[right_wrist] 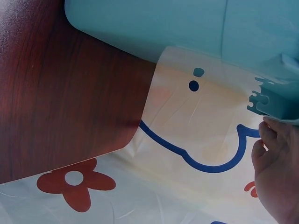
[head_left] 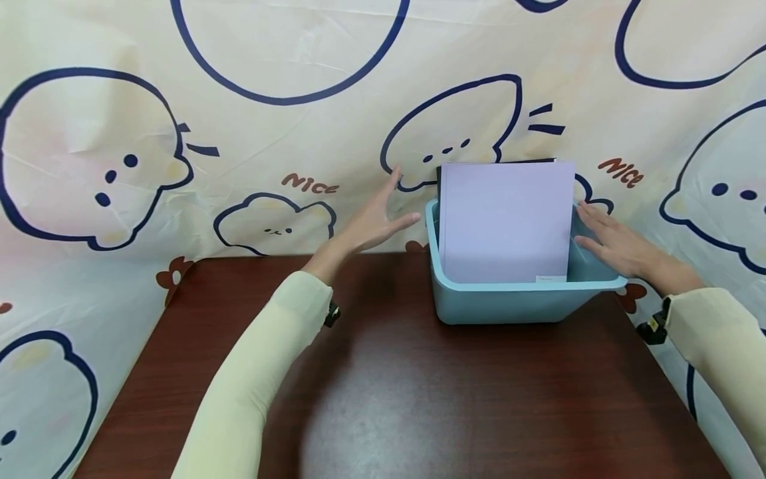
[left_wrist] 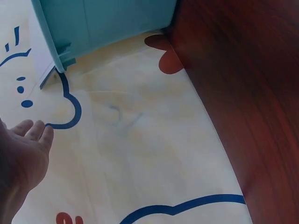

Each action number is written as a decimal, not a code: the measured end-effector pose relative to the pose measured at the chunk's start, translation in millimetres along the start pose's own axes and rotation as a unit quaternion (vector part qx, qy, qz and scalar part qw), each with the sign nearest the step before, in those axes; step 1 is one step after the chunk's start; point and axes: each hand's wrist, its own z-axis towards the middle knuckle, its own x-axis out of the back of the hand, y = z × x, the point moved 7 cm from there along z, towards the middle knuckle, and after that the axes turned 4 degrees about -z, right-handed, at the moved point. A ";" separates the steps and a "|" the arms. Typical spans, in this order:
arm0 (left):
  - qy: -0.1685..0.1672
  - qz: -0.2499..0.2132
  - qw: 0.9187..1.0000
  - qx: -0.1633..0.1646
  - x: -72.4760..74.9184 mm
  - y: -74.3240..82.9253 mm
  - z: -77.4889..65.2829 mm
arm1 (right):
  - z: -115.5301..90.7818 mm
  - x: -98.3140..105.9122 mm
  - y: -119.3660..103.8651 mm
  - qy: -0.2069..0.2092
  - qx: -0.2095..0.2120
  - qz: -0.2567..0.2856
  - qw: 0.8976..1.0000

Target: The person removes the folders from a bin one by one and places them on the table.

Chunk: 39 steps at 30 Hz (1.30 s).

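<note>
A light blue plastic bin [head_left: 497, 306] stands near the back of the table. Upright inside it is a flat lavender book or folder [head_left: 505, 223], its lower part hidden by the bin's front wall. Behind that, a dark edge [head_left: 529, 160] shows along the top. My left hand [head_left: 374, 216] hovers left of the bin with fingers spread and nothing in it; the left wrist view shows a gap between it and the bin's side [left_wrist: 112, 28]. On the other side, my right hand [head_left: 619, 246] has its extended fingers right at the bin's right rim, also seen in the right wrist view.
The dark brown wooden table [head_left: 407, 399] extends in front of the bin. Close behind it hangs a pale sheet [head_left: 269, 146] printed with cartoon outlines, which also runs down past the table's left and right edges.
</note>
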 end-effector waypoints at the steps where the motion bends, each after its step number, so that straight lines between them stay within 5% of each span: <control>1: 0.000 -0.001 1.000 -0.001 -0.7 1.8 2.1 | -0.1 0.1 -0.1 0.000 -0.001 0.002 1.000; 24: -0.030 -0.025 0.999 -0.026 -23.1 28.1 34.4 | -2.5 -0.5 2.5 0.020 0.009 0.009 1.000; 39: -0.037 -0.019 0.999 -0.030 -37.5 25.8 54.4 | -2.5 0.5 -0.1 0.018 0.007 0.013 1.000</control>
